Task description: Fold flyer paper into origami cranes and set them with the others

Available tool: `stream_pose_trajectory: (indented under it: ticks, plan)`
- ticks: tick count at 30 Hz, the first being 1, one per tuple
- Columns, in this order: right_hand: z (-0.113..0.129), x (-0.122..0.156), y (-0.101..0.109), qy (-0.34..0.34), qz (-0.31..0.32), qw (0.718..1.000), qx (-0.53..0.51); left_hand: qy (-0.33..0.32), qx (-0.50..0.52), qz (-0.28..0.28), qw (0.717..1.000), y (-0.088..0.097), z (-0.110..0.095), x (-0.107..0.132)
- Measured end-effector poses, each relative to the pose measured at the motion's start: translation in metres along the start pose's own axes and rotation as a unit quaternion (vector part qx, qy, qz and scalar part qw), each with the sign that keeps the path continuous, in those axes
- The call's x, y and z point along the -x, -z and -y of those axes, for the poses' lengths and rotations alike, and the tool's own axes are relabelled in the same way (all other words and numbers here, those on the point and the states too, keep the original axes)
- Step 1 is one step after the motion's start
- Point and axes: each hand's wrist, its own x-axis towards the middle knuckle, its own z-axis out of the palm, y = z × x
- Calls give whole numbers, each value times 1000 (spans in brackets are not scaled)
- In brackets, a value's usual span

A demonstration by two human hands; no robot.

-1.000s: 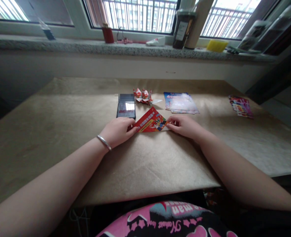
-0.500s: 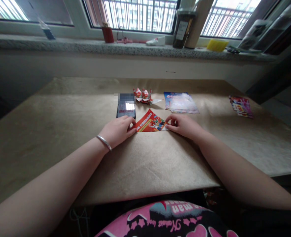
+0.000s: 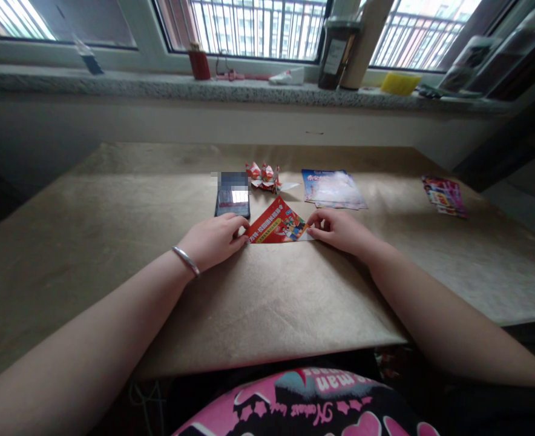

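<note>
My view cuts off a pink-printed black shirt (image 3: 331,390) reading "man" below the near edge of the tan table (image 3: 267,303). At mid-table, the left hand (image 3: 210,242) and right hand (image 3: 340,229), fingers curled nearly closed, pinch opposite corners of a red folded-paper triangle (image 3: 274,228) bearing Chinese characters, hiding those tips. Just beyond lies a black rectangular phone (image 3: 232,206), top pixelated. I can't read the label on the dark lidded canister (image 3: 333,57) on the stone sill (image 3: 135,85).

The folded paper (image 3: 276,224) is red, striped with yellow, and the windowsill (image 3: 249,89) is speckled grey.
</note>
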Motion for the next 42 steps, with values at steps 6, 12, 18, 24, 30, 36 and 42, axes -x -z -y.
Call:
stream_pose_trajectory:
  ticks: [6,12,18,24,30,36,42]
  plan:
    - [2,3,2,28,-7,998,-47,-37,26,-75,996,0,2,0]
    - [5,5,4,115,-17,990,-79,-138,23,-144,980,3,0,-1]
    - [7,7,10,183,24,978,-99,-231,21,-134,963,4,-2,0]
    - [2,7,13,192,101,971,-105,-250,-20,-104,962,7,-4,1]
    - [5,6,13,217,116,968,-47,-272,-39,-101,956,5,-2,0]
    - [5,6,11,255,104,961,-23,-283,-60,-113,951,4,-2,0]
    - [9,8,11,268,85,959,44,-271,-50,-69,959,5,-7,2]
